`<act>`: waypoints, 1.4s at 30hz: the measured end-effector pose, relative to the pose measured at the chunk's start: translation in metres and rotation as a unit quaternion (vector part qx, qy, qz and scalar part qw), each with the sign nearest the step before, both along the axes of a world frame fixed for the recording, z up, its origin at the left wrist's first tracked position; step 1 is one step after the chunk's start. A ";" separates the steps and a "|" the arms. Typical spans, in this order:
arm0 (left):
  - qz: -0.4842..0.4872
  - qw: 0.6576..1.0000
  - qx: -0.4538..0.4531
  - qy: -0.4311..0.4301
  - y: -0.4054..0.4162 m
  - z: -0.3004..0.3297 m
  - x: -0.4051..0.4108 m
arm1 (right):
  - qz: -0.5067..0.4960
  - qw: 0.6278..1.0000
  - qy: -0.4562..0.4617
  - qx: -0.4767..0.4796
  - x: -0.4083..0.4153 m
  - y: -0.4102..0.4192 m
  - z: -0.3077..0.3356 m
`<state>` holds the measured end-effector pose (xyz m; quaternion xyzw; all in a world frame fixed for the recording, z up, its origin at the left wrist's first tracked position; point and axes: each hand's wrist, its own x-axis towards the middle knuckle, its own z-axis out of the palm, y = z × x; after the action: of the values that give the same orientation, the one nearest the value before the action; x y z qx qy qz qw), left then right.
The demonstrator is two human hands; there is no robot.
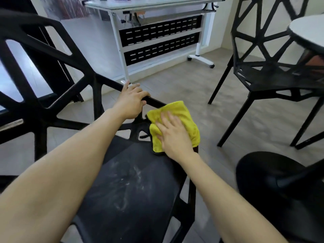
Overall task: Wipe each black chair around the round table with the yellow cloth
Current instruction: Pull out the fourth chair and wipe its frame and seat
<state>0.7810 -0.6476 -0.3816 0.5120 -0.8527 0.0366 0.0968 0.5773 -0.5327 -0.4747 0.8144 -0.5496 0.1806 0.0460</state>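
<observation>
Both my bare forearms reach forward from the bottom of the view. My left hand [130, 102] is farther out, palm down, its fingers curled over a black bar of the chair frame [154, 100] and gripping it. My right hand [173, 135] lies nearer and just to the right, palm down, fingers straight and slightly spread, pressing flat on the yellow cloth [182, 116] at the seat's far right corner.

Open floor [201, 85] between chairs [263, 76]
</observation>
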 end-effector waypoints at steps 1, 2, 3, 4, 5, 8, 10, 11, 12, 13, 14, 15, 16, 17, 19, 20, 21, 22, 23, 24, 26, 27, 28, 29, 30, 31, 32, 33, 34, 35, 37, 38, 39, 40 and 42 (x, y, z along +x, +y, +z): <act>-0.021 1.000 0.019 0.010 0.003 0.005 0.003 | 0.043 0.999 0.001 -0.005 0.001 0.003 0.001; -0.039 0.998 0.037 0.022 0.011 0.011 0.008 | 0.078 0.997 -0.011 -0.009 -0.009 0.006 0.005; -0.045 0.997 0.048 0.040 0.023 0.016 0.017 | 0.087 0.996 -0.011 -0.016 -0.024 0.006 0.011; -0.040 0.996 0.052 0.056 0.037 0.018 0.028 | 0.057 0.997 0.003 -0.046 -0.037 0.004 0.017; -0.028 0.996 0.050 0.062 0.052 0.018 0.040 | -0.011 0.998 0.028 -0.057 -0.047 0.002 0.021; 0.005 0.998 0.056 0.026 0.089 0.011 0.085 | -0.162 0.986 0.035 0.018 -0.031 0.005 0.018; 0.025 0.998 0.061 -0.019 0.101 0.011 0.114 | -0.155 0.984 0.081 0.023 -0.013 0.005 0.032; 0.034 0.997 0.054 -0.037 0.104 0.013 0.127 | -0.137 0.984 0.116 0.003 -0.008 0.001 0.048; 0.044 0.997 0.044 -0.049 0.105 0.015 0.139 | -0.111 0.985 0.127 -0.037 -0.003 -0.006 0.068; 0.056 0.996 0.027 -0.059 0.105 0.019 0.150 | -0.084 0.986 0.121 -0.078 0.006 -0.017 0.088; 0.071 0.995 0.003 -0.069 0.104 0.022 0.160 | -0.065 0.987 0.099 -0.112 0.018 -0.030 0.104; 0.087 0.993 -0.024 -0.080 0.103 0.023 0.169 | -0.062 0.987 0.069 -0.133 0.034 -0.041 0.116; 0.108 0.988 -0.049 -0.096 0.102 0.023 0.177 | -0.059 0.987 0.035 -0.144 0.050 -0.050 0.120; 0.134 0.981 -0.073 -0.119 0.103 0.022 0.183 | -0.055 0.989 0.029 -0.132 0.065 -0.052 0.113; 0.183 0.965 -0.098 -0.162 0.109 0.015 0.189 | -0.049 0.990 0.073 -0.108 0.080 -0.039 0.071; 0.199 0.959 -0.104 -0.175 0.109 0.011 0.190 | -0.021 0.989 0.115 -0.095 0.080 -0.025 0.046; 0.215 0.953 -0.107 -0.184 0.108 0.007 0.190 | 0.013 0.984 0.156 -0.083 0.077 -0.013 0.031; 0.225 0.952 -0.101 -0.181 0.107 0.008 0.189 | 0.051 0.982 0.172 -0.064 0.074 -0.009 0.024; 0.228 0.957 -0.090 -0.157 0.106 0.012 0.188 | 0.066 0.981 0.172 -0.053 0.073 -0.014 0.031; 0.227 0.963 -0.083 -0.121 0.102 0.016 0.188 | 0.055 0.983 0.160 -0.067 0.075 -0.026 0.045; 0.221 0.967 -0.081 -0.096 0.095 0.022 0.189 | -0.011 0.984 0.121 -0.127 0.078 -0.050 0.071; 0.217 0.967 -0.076 -0.110 0.094 0.025 0.190 | -0.038 0.986 0.088 -0.140 0.079 -0.056 0.074; 0.213 0.966 -0.067 -0.130 0.095 0.027 0.192 | -0.036 0.988 0.075 -0.132 0.080 -0.052 0.066; 0.214 0.963 -0.060 -0.149 0.096 0.026 0.193 | -0.004 0.989 0.095 -0.113 0.082 -0.042 0.051; 0.215 0.961 -0.067 -0.158 0.095 0.025 0.194 | 0.046 0.988 0.122 -0.083 0.084 -0.027 0.032; 0.220 0.959 -0.073 -0.160 0.092 0.024 0.196 | 0.087 0.985 0.137 -0.049 0.085 -0.016 0.019; 0.220 0.961 -0.065 -0.153 0.093 0.027 0.195 | 0.108 0.986 0.123 -0.026 0.088 -0.014 0.022; 0.223 0.963 -0.051 -0.142 0.095 0.030 0.194 | 0.122 0.987 0.094 -0.040 0.096 -0.026 0.034; 0.224 0.965 -0.043 -0.129 0.097 0.031 0.191 | 0.117 0.989 0.058 -0.067 0.112 -0.042 0.055; 0.229 0.966 -0.036 -0.118 0.099 0.032 0.188 | 0.104 0.988 0.034 -0.106 0.131 -0.060 0.081; 0.241 0.965 -0.023 -0.106 0.103 0.036 0.183 | 0.082 0.980 0.030 -0.181 0.169 -0.091 0.127; 0.243 0.965 -0.018 -0.094 0.105 0.039 0.182 | 0.081 0.979 0.024 -0.188 0.182 -0.102 0.137; 0.243 0.967 -0.011 -0.077 0.106 0.041 0.184 | 0.080 0.981 0.014 -0.177 0.190 -0.108 0.133; 0.243 0.968 -0.005 -0.061 0.107 0.042 0.185 | 0.085 0.983 0.005 -0.164 0.192 -0.110 0.115; 0.244 0.968 -0.013 -0.056 0.105 0.043 0.185 | 0.171 0.977 0.074 -0.104 0.180 -0.096 0.066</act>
<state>0.9661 -0.5421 -0.3386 0.7004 -0.7055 0.0989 0.0442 0.7578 -0.6283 -0.4082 0.8983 -0.3750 0.1815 0.1396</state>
